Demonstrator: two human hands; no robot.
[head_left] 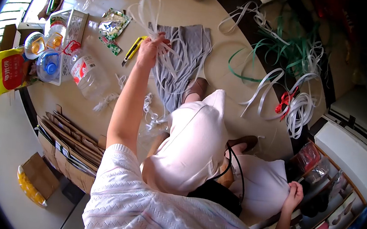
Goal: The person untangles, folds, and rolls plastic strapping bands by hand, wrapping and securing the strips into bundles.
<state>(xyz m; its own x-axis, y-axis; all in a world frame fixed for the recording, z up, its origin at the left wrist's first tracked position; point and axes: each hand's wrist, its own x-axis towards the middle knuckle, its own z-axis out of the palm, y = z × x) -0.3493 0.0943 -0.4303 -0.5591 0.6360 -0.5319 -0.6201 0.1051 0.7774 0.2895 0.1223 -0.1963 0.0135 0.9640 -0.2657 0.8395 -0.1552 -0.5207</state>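
Note:
My left hand reaches out over the floor, its fingers closed round a looped bundle of clear-white plastic strapping. Loose ends of the strapping hang below the fist, over a grey cloth spread on the floor. Beside that wrist lies a yellow box cutter. My right hand is at the edge of my pale trouser leg, its fingers curled on the creased fabric.
Tangled green strapping and a white strapping coil lie right. To the left stand a large plastic bottle, a white basket and flattened cardboard. A shoe rack is at lower right.

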